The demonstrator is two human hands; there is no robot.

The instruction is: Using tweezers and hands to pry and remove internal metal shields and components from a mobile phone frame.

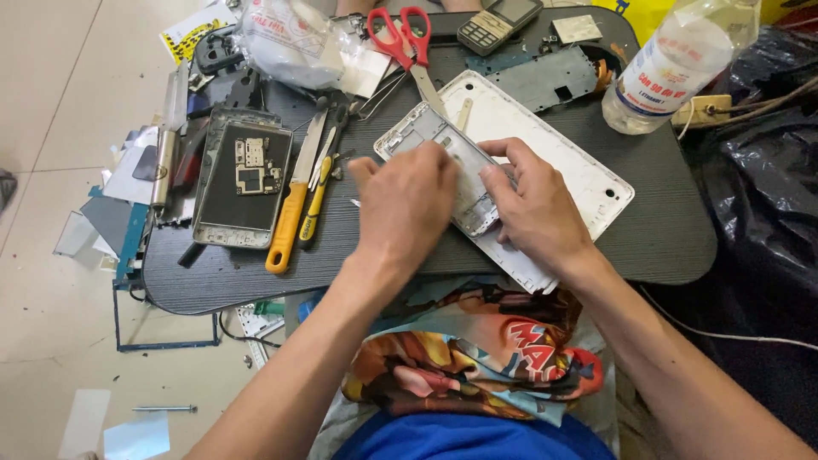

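Bare tabletop (656, 221) right of right hand (532, 204) gives passage; left side blocked by orange-handled tools (294, 209) and opened phone (243, 175); far edge crowded: scissors (405, 38), bottle (673, 64).

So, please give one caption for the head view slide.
Two bare hands, left hand and right hand, press a silver phone frame on a white tablet back cover.

Bare forearms, no sleeves; blue shorts (460, 436); colourful cartoon-print cloth (477, 358) over lap.
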